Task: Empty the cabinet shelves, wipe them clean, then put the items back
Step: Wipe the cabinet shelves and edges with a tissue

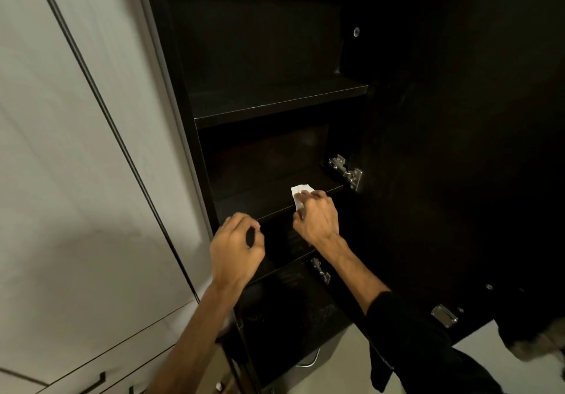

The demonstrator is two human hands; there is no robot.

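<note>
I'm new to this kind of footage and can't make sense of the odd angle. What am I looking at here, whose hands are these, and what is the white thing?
There is no machine here. One wide-angle camera sits on a person's head and looks forward and down, so you see that person's own two arms reaching out from below.

In front stands a tall dark cabinet with its door swung open to the right; the silver pieces are its hinges. The shelves that show look bare.

The right hand holds a white cloth or wipe against the front part of a lower shelf. The left hand hangs just in front of that shelf, fingers loosely curled, holding nothing that I can see. The pale panels at left are neighbouring cupboard fronts.
</note>
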